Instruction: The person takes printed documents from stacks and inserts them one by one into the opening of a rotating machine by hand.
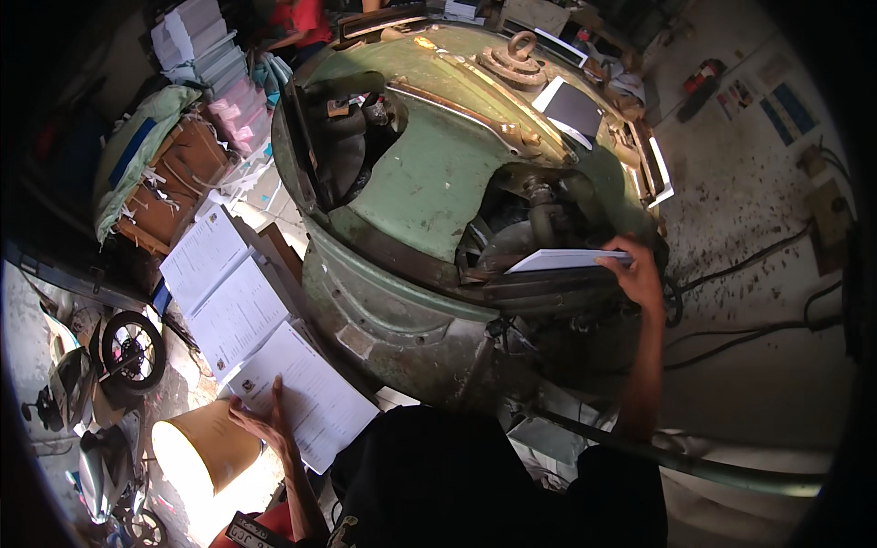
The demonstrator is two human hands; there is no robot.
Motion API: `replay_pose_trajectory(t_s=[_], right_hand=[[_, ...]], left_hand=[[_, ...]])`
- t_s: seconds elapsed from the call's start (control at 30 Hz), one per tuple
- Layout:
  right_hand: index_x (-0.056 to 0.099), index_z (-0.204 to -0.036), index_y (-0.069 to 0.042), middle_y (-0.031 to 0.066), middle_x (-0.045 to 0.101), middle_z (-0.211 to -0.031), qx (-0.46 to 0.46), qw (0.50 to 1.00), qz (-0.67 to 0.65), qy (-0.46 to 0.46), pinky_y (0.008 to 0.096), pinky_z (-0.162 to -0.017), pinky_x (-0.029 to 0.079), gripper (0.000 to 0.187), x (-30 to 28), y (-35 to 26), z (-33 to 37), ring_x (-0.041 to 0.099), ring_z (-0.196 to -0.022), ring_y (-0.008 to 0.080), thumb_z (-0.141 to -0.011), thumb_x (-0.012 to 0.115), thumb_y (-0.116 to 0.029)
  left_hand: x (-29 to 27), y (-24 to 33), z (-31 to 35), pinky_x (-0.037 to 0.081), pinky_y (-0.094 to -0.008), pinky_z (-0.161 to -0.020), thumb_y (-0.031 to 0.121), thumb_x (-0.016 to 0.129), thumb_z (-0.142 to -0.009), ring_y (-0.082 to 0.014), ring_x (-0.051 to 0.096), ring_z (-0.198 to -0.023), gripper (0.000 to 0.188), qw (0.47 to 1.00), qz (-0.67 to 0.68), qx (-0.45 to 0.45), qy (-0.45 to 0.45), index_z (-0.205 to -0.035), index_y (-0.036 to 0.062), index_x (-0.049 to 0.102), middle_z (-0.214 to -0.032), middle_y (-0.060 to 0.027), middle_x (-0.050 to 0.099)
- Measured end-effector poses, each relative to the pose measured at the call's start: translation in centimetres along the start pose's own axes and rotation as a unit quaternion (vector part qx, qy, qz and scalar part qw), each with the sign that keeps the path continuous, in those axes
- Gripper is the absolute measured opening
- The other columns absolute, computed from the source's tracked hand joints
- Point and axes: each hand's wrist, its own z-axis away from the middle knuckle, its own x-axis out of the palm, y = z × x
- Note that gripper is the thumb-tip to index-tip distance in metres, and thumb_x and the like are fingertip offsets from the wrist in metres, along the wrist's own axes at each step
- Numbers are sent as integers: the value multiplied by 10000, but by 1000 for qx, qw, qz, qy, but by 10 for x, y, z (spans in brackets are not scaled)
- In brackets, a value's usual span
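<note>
My left hand (pixel 265 422) grips the lower left edge of a printed paper stack (pixel 306 393), one digit lying on top of the sheets. More printed stacks (pixel 233 306) lie beyond it in an overlapping row. My right hand (pixel 633 269) pinches the right end of a thin white paper stack (pixel 566 260). That stack rests along a dark ledge at the near opening of a large round green metal machine (pixel 425 183). Blades or moving parts inside the opening are too dark to make out.
On the machine's top are a rusty eye bolt (pixel 521 46) and a dark-covered pad (pixel 573 111). Tall paper piles (pixel 206 55) stand far left, near a person in red (pixel 306 20). A yellowish bucket (pixel 210 443) and motorcycles (pixel 105 457) are at left; cables (pixel 749 260) run at right.
</note>
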Motion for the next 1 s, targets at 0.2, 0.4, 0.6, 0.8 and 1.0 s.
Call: replay_pose_trajectory(t_s=[0.2, 0.4, 0.6, 0.8, 1.0], right_hand=[[656, -900, -2, 69, 590, -901, 27, 1000, 7, -15, 282, -811, 431, 137, -5, 10, 2, 567, -897, 174, -802, 753, 2], [752, -902, -56, 65, 685, -884, -46, 989, 139, -21, 340, -833, 475, 207, 7, 42, -4, 606, -903, 220, -715, 801, 15], [764, -928, -73, 79, 716, -928, -38, 988, 147, 12, 369, -842, 491, 266, 0, 43, 2, 621, -920, 250, -682, 812, 16], [736, -1019, -68, 101, 711, -987, 0, 992, 128, 22, 360, -859, 490, 285, 9, -28, -5, 645, -993, 268, -744, 806, -61], [510, -1374, 20, 133, 686, -1173, -54, 940, -247, -227, 340, -962, 457, 790, 51, -127, -8, 624, -1136, 205, -733, 877, -262]], left_hand=[[-1, 5, 0, 385, -551, -942, 476, 918, -622, -365, 446, -1113, 876, 1000, 16, -8, -3, -1196, -25, 485, -1135, -193, 451], [-15, 1, -2, 458, -461, -883, 421, 779, -840, -325, 568, -991, 630, 996, 77, -30, -30, -1209, 5, 484, -1104, -245, 572], [-65, 120, -16, 454, -275, -719, 267, 593, -1019, -142, 581, -805, 301, 915, 370, -94, -134, -1153, 32, 462, -955, -180, 669], [-93, 204, -15, 381, -210, -667, 126, 611, -994, -47, 532, -735, 238, 874, 463, 46, -142, -1159, 45, 461, -887, -65, 673], [-77, 273, -3, 383, -208, -769, 51, 614, -958, -50, 490, -831, 312, 748, 612, 7, -258, -1234, 58, 470, -974, 0, 594]])
